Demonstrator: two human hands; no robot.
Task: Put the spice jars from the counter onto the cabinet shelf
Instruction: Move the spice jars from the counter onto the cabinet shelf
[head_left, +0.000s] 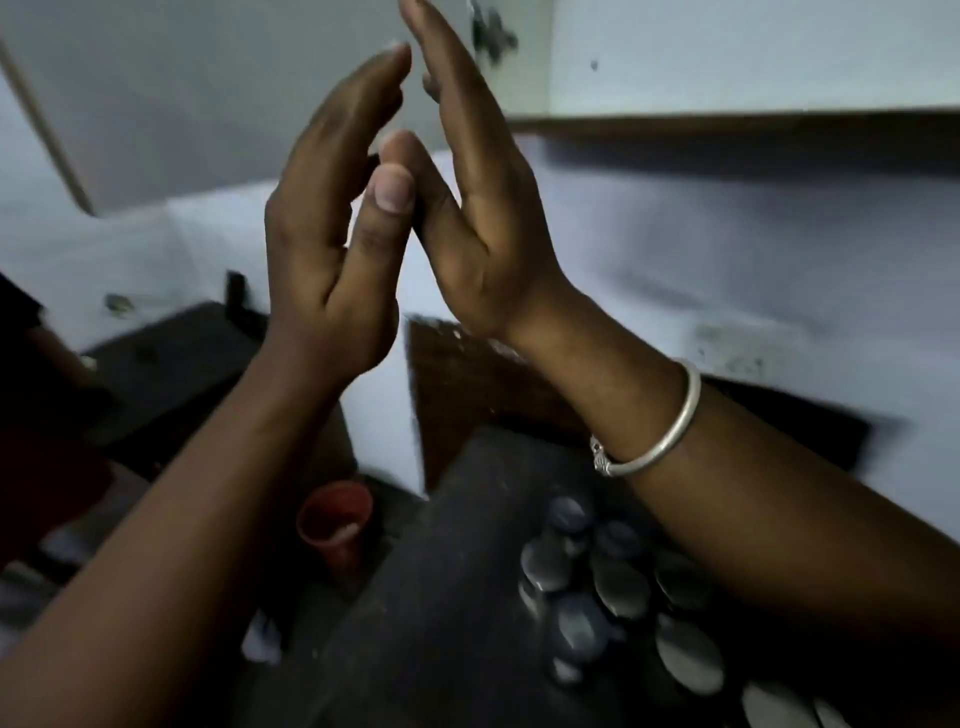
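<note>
My left hand (332, 228) and my right hand (478, 192) are raised in front of me, palms facing each other, fingers straight and pointing up. The fingertips and thumbs nearly touch. Neither hand holds anything. A silver bangle (660, 431) sits on my right wrist. Below my right forearm, several spice jars with grey metal lids (618, 582) stand close together on the dark counter (457, 597); they are blurred. A white cabinet (753, 57) hangs at the upper right, its lower edge above the jars.
A red cup (337, 525) stands left of the counter, lower down. A dark slab (171, 358) lies at the left against the pale wall. A brown board (467, 384) leans behind the counter. A white cabinet door edge (47, 130) slants at the far left.
</note>
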